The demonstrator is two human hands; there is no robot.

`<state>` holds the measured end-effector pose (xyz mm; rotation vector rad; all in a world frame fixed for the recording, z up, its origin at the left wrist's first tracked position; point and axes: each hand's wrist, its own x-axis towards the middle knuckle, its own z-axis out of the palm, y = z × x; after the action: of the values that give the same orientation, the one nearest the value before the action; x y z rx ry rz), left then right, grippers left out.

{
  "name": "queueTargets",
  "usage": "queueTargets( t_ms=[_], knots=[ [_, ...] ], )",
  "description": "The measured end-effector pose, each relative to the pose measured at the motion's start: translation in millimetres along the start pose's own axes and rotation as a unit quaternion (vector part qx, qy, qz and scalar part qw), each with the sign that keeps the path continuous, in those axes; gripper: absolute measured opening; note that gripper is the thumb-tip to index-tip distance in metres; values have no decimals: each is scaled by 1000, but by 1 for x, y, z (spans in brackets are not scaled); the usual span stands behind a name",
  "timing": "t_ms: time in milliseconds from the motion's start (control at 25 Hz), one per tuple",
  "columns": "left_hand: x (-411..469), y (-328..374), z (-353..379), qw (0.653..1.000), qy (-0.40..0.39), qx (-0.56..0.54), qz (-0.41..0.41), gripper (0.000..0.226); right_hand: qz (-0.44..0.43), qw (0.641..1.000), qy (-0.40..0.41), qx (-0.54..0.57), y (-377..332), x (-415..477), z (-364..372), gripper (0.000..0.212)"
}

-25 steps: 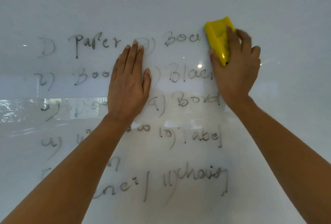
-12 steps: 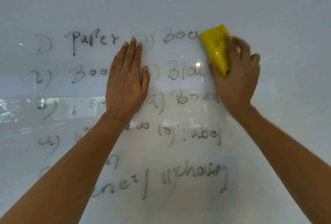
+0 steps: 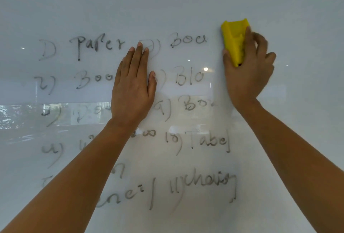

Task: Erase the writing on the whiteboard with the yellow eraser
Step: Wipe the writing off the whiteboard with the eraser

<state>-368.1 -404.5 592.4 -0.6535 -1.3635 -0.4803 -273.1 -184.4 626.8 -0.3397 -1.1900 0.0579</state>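
Note:
A glossy whiteboard [image 3: 167,5] fills the view, with a numbered list in dark marker: "Paper" [image 3: 96,45], "Boo", "Blo", "Tabel" [image 3: 210,142], "chair" and more. My right hand [image 3: 247,70] grips the yellow eraser [image 3: 235,40] and presses it flat on the board, right of the top word "Boa" [image 3: 188,40]. My left hand [image 3: 133,83] lies flat on the board, fingers together, covering the middle of the list. Both forearms hide parts of the lower lines.
The board to the right of the eraser and above the list carries no writing. Reflections of a window and ceiling lights show on the left and centre of the glossy surface.
The eraser swept down and left, then back up and right. The ends of "Black" and "Board" are gone, leaving "Blo" and "Bo". My left hand stayed put.

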Motion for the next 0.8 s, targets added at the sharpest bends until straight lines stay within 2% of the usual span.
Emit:
queueTargets(
  t_ms=[120, 200, 280, 400, 440, 480, 520, 640, 720, 760, 800],
  knots=[
    [0, 0, 0, 1000, 1, -2, 0, 51, -189, 980, -44, 40, 0, -47, -13, 58],
    [0, 0, 0, 1000, 0, 1, 3, 51, -256, 964, -60, 43, 16, -59, -22, 59],
    [0, -1, 1, 1000, 2, 4, 5, 51, -196, 979, -48, 29, 23, -38, -16, 61],
    [0, -2, 2, 1000, -1, 2, 3, 51, 0, 1000, -14, 1, -1, 12, 2, 66],
    [-1, -1, 2, 1000, -1, 1, 3, 51, 32, 999, -20, -12, -15, 23, 6, 67],
    [0, -1, 2, 1000, 1, 0, 5, 51, 31, 999, -32, -19, -28, 27, 10, 67],
    [0, -1, 3, 1000, 1, 0, 7, 51, -6, 999, -41, -12, -39, 23, 11, 66],
    [0, -3, 2, 1000, 1, -3, 10, 51, -190, 979, -62, 44, -46, -19, 2, 62],
    [1, -3, 1, 1000, 1, -19, 11, 51, -268, 959, -72, 52, -27, -39, -8, 60],
    [1, -4, -2, 1000, 4, -24, 12, 51, -275, 957, -74, 49, -17, -37, -11, 60],
    [2, -6, -5, 1000, 8, -25, 14, 50, -246, 965, -76, 42, -10, -27, -10, 61]
  ],
)
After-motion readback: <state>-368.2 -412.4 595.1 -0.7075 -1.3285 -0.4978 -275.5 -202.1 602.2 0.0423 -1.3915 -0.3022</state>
